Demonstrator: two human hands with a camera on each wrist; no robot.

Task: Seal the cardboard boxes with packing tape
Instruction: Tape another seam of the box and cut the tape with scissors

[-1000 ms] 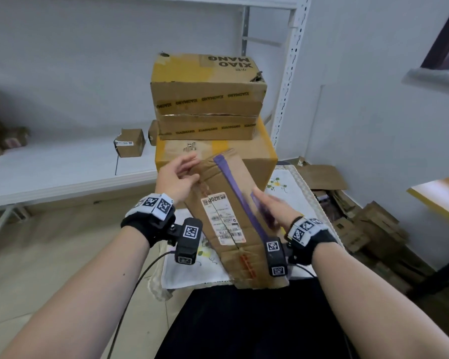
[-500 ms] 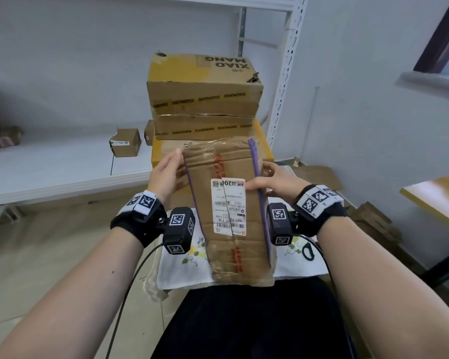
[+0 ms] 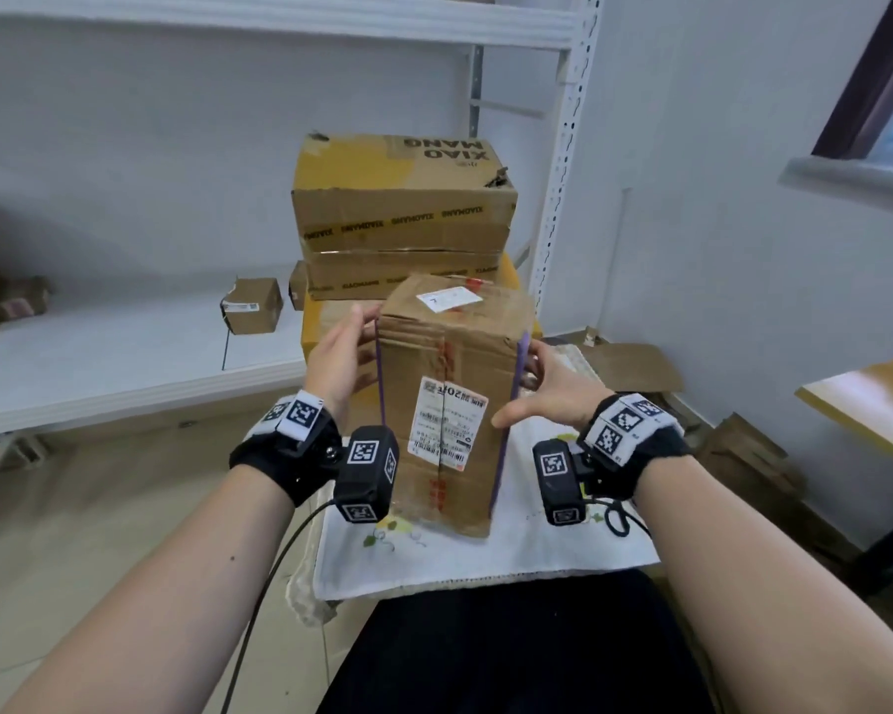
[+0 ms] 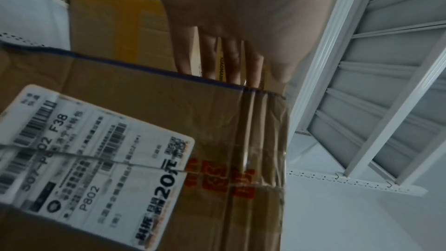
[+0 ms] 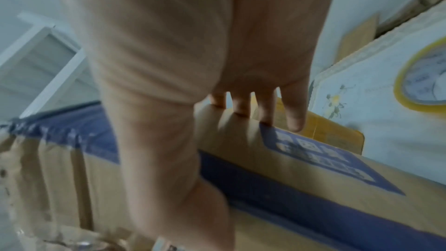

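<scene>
Cardboard box (image 3: 449, 404) stands on end on a white embroidered cloth (image 3: 485, 553), tilted a little, held between both hands just in front of the person's lap. Its near face carries a white shipping label (image 3: 447, 424) and a line of red print under clear tape, and a dark purple strip (image 3: 509, 420) runs along each long edge. A smaller white sticker (image 3: 449, 298) lies on the upward end. The left hand (image 3: 336, 365) lies against the box's left side near the top, fingers (image 4: 210, 56) straight and spread, their tips going behind the far edge; nothing is curled round the box. The right hand (image 3: 552, 389) presses the right side, thumb laid forward at the near face by the label, fingers (image 5: 293, 110) extended along the side panel over a purple printed patch; they too look straight rather than clenched. In the right wrist view a roll of yellowish packing tape (image 5: 424, 75) lies flat on the cloth, apart from the box. Behind the held box stand stacked larger cartons (image 3: 403, 208) printed XIAOMANG, on a yellow-topped one. A small brown box (image 3: 252, 305) sits on the white metal shelf (image 3: 125, 353) to the left. Flattened cardboard (image 3: 635, 365) lies on the floor at the right
</scene>
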